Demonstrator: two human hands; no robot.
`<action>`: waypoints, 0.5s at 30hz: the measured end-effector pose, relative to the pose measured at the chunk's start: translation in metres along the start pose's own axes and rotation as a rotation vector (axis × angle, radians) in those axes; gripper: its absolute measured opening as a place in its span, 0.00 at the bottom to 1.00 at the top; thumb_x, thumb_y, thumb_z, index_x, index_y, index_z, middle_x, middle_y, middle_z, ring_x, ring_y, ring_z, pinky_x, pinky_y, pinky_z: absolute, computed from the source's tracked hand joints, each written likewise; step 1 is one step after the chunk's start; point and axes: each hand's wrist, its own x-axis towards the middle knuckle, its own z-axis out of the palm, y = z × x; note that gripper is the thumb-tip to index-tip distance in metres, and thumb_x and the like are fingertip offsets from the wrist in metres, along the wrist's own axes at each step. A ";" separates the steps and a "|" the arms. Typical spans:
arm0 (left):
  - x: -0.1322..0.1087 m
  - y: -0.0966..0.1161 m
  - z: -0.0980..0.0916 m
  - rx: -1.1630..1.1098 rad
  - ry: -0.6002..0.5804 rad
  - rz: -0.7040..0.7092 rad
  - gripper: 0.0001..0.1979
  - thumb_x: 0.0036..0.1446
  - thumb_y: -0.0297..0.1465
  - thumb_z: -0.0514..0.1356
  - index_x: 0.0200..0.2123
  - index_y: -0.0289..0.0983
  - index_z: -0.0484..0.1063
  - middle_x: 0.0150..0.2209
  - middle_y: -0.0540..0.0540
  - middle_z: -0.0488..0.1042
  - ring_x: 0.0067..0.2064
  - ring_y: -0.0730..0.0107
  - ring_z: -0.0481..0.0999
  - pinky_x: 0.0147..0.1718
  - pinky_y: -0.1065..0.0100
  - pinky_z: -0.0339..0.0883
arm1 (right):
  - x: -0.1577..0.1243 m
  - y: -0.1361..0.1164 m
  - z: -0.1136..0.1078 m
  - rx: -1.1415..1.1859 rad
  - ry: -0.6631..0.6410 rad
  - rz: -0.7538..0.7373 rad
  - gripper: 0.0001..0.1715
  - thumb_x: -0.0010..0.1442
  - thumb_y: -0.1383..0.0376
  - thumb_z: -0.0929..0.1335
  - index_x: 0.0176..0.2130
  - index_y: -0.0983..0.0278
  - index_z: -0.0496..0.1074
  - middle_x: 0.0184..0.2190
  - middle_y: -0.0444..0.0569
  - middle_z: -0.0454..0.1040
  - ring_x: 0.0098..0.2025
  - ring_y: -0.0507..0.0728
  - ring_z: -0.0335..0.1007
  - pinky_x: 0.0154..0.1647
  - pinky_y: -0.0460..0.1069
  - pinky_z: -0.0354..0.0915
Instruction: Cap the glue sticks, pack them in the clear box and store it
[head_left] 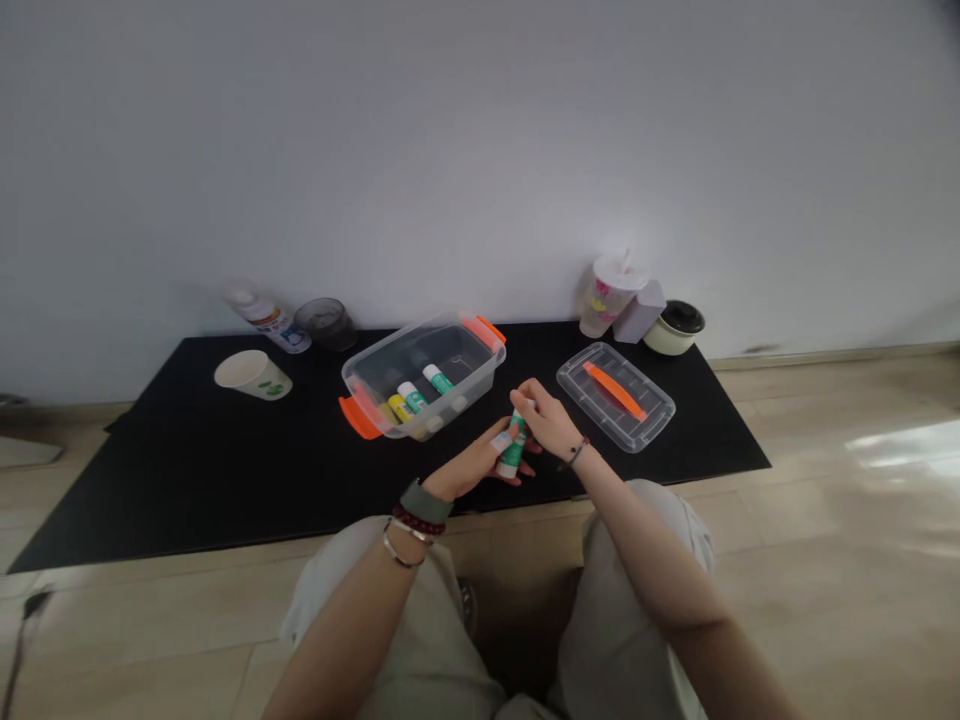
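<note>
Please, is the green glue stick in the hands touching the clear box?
Apart: in the head view, black tabletop shows between the glue stick and the clear box.

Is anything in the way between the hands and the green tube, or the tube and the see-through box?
Nothing visible separates the left hand or right hand from the green tube; both touch it. Toward the see-through box, only its own near wall stands between; the lid lies aside.

I see both forearms stretched forward and converging, the left hand curled in a grip, the right hand pinching just above.
</note>
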 end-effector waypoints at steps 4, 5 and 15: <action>0.002 -0.002 0.000 -0.067 -0.009 -0.031 0.28 0.59 0.55 0.56 0.49 0.37 0.65 0.26 0.54 0.66 0.19 0.81 0.64 0.13 0.80 0.55 | 0.000 -0.002 -0.011 -0.239 -0.045 -0.015 0.18 0.61 0.50 0.66 0.31 0.60 0.64 0.21 0.39 0.64 0.26 0.51 0.62 0.29 0.45 0.58; 0.001 -0.001 0.001 -0.065 -0.010 -0.024 0.28 0.59 0.55 0.56 0.47 0.37 0.65 0.24 0.56 0.63 0.17 0.82 0.60 0.12 0.81 0.49 | 0.000 -0.002 -0.014 -0.218 -0.079 -0.008 0.18 0.62 0.50 0.65 0.30 0.60 0.64 0.21 0.39 0.64 0.25 0.51 0.62 0.29 0.45 0.58; 0.005 0.013 0.016 -0.409 -0.366 -0.063 0.25 0.63 0.55 0.49 0.40 0.38 0.65 0.18 0.60 0.54 0.12 0.84 0.43 0.08 0.81 0.41 | -0.008 -0.018 -0.031 -0.011 -0.031 -0.193 0.20 0.61 0.54 0.63 0.23 0.62 0.60 0.19 0.40 0.58 0.23 0.49 0.55 0.24 0.45 0.52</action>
